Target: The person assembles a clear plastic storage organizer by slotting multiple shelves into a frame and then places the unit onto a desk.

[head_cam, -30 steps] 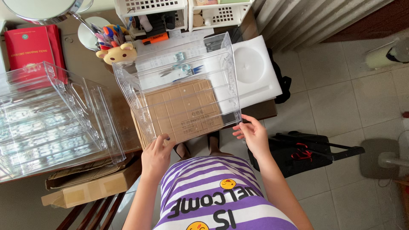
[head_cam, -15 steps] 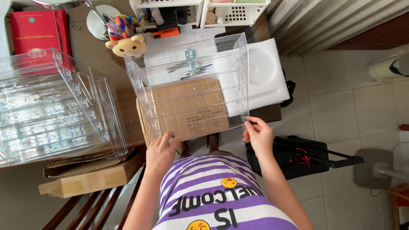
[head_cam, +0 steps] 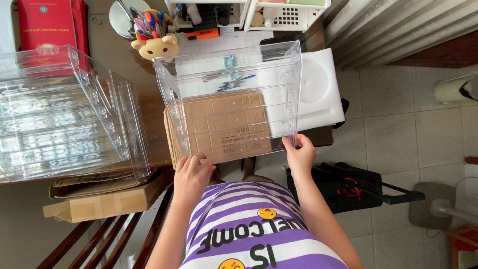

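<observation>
Clear tray [head_cam: 234,84] shifted right; left hand [head_cam: 191,177], right hand [head_cam: 300,155] grasping it.

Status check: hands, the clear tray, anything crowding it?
Left hand and right hand each grip a near corner of the clear tray. Tray tilted above the flat cardboard. Second clear organizer close on the left, not touching.

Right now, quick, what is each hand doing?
Left hand: gripping the near left corner of the clear plastic tray.
Right hand: pinching its near right corner.
</observation>
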